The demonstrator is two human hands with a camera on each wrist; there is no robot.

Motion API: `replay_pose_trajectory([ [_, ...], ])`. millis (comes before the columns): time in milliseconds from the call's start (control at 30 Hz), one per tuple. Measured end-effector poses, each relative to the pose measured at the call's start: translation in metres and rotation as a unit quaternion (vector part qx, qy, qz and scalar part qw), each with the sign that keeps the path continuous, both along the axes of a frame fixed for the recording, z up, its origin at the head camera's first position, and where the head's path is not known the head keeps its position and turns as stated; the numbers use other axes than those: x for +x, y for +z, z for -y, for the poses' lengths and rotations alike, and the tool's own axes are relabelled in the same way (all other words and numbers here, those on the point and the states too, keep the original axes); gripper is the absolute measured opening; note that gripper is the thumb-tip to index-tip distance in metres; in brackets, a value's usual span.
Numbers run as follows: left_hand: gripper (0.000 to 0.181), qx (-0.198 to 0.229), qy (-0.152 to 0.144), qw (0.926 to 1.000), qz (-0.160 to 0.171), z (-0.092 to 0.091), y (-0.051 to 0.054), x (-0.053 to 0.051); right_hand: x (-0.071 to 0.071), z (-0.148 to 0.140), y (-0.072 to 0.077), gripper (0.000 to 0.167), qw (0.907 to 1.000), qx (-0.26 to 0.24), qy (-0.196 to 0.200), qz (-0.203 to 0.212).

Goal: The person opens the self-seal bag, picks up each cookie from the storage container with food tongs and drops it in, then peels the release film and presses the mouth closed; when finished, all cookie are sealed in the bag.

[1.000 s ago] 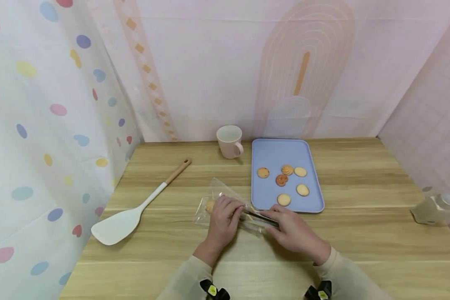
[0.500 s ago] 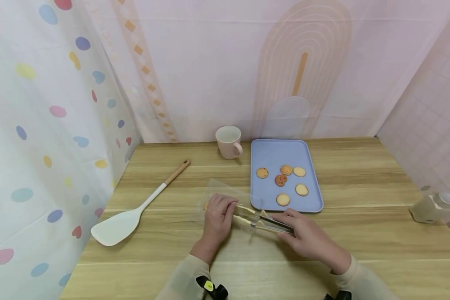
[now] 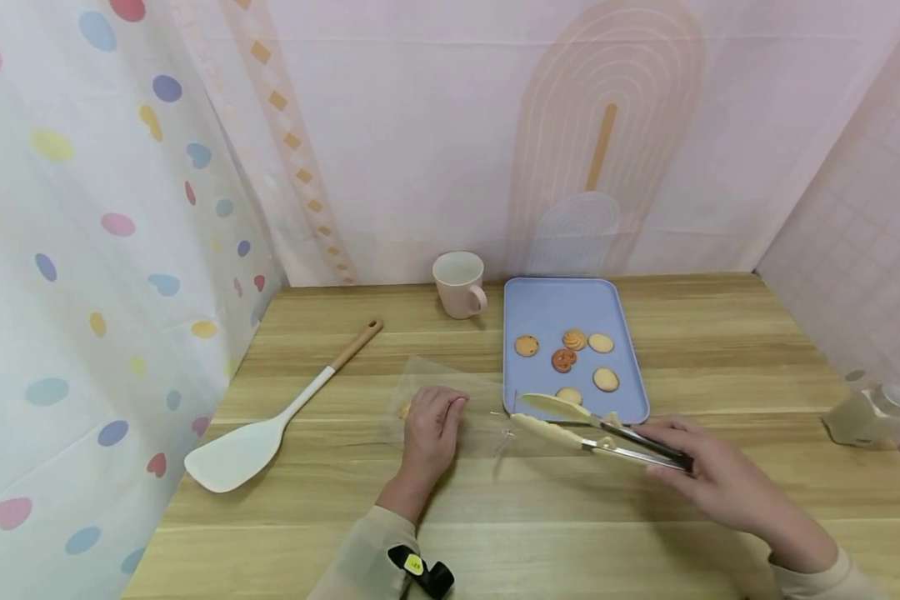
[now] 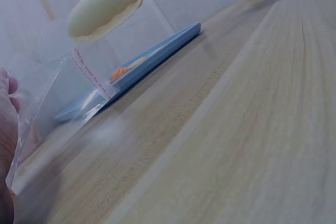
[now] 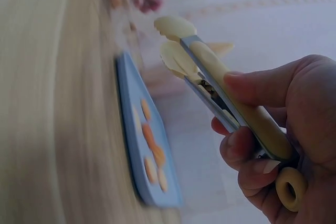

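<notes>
My left hand (image 3: pixel 432 429) pinches the clear plastic bag (image 3: pixel 480 387) over the table; in the left wrist view the bag's edge shows red print. A bit of cookie (image 3: pixel 404 411) shows beside that hand, inside or under the bag. My right hand (image 3: pixel 712 475) grips cream-tipped metal tongs (image 3: pixel 630 442), their tips a little apart and nothing seen between them. In the head view the tips hang over the near edge of the blue tray (image 3: pixel 547 300), partly covering one pale cookie (image 3: pixel 568 395). Several other cookies, among them a pretzel-shaped one (image 3: pixel 563 360), lie on the tray.
A pink mug (image 3: pixel 459 287) stands at the back, left of the tray. To the left lies a white spatula (image 3: pixel 240 450) with a wooden handle. A glass jar (image 3: pixel 870 415) with a lid stands near the right edge. Curtains hang behind and at the sides.
My right hand has drawn the tongs out of the bag, moving right. The tongs' tips, inside the bag before, are now outside it. My left hand stays on the bag.
</notes>
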State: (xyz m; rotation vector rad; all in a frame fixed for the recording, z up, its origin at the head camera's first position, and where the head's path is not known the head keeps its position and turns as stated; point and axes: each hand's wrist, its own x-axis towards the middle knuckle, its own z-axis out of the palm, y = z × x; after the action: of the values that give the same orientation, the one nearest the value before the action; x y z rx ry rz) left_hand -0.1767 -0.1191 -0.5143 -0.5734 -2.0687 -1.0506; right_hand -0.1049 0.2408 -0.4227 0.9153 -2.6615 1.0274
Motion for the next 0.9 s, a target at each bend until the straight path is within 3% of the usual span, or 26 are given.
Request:
replay_pose_trajectory([
  [333, 0.009, 0.001, -0.002, 1.0000, -0.002, 0.000, 0.003, 0.001, -0.021, -0.033, -0.010, 0.046, 0.9989, 0.005, -0.032, -0.033],
  [667, 0.008, 0.001, -0.003, 1.0000, -0.007, -0.001, 0.004, 0.002, -0.038, -0.028, -0.024, 0.047, 0.9853, 0.048, -0.129, -0.100],
  [900, 0.009, 0.000, -0.003, 1.0000, -0.002, -0.001, 0.005, 0.003, -0.046, -0.026, -0.032, 0.050, 0.9843, 0.032, -0.124, -0.121],
])
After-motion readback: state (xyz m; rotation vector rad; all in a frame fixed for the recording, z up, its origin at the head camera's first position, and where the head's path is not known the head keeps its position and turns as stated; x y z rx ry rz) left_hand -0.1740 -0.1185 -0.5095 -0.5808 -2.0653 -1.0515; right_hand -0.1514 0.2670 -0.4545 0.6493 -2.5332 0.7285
